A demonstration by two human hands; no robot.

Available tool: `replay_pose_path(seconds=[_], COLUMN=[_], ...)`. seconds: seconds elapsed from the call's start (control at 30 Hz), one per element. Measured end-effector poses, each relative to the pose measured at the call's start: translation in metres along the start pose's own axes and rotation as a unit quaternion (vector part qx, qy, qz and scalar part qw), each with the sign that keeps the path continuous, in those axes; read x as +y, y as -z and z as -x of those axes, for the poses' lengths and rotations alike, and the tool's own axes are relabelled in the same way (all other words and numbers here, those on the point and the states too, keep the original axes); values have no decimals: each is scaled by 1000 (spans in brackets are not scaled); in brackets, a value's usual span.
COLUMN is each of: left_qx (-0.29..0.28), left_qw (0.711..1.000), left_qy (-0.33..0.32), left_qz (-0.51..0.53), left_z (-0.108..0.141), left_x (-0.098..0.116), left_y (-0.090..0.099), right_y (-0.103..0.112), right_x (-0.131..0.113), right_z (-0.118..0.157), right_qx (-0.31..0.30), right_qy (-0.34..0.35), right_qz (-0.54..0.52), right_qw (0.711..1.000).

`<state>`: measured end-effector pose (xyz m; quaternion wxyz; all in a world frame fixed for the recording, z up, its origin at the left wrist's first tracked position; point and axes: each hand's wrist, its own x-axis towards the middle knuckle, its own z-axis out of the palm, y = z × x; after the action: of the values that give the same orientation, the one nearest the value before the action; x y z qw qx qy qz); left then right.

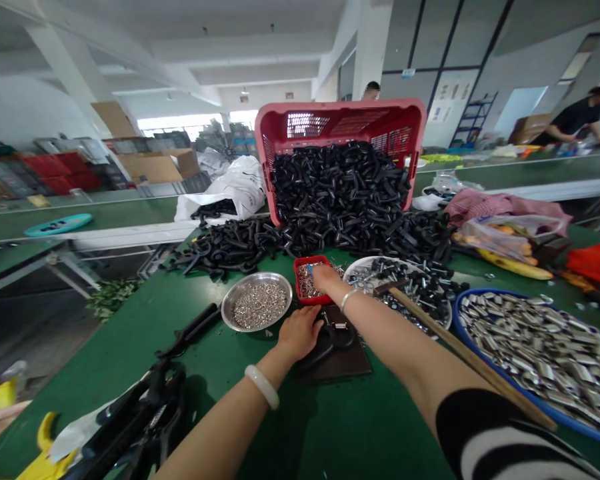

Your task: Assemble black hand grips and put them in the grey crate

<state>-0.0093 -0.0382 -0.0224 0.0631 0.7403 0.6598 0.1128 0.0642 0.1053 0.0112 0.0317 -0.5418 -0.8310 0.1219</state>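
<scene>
My left hand (300, 333) holds a black curved plastic handle part (336, 340) against a dark flat plate (350, 370). A small silver spring-like piece (340, 326) shows at the part's upper end. Farther forward, my right hand (324, 277) reaches into a small red tray (323, 302) of small metal pins. Its fingers are pinched downward, with a bit of blue at the tips; whatever they hold is hidden. Left of the tray stands a metal bowl (225, 319) filled with tiny silver pieces.
A tipped pink crate (261, 143) spills black parts (340, 193) across the table. To the right are a white plate (450, 320) of bolts, a wooden-handled hammer (460, 347) and a blue basin (457, 327) of metal sleeves. Assembled black tools (150, 413) lie front left. A co-worker (580, 120) works far right.
</scene>
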Motion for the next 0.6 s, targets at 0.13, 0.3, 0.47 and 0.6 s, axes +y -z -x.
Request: replay_pose_path(seconds=[0.13, 0.3, 0.47, 0.6], left_qx=[9, -5, -15, -19], left_qw=[1000, 999, 998, 996], left_qy=[4, 5, 22, 21], left_qz=[13, 39, 58, 87], left_z=[-1, 0, -1, -3], left_x=[-2, -3, -3, -5], left_y=[-4, -4, -1, -2], right_y=[-9, -1, 15, 3], right_x=[-7, -1, 15, 32], right_z=[-15, -17, 9, 70], right_qx=[7, 48, 100, 111], right_qy=[-22, -36, -33, -12], right_qz=[-45, -114, -211, -284], right_qw=[999, 992, 972, 952])
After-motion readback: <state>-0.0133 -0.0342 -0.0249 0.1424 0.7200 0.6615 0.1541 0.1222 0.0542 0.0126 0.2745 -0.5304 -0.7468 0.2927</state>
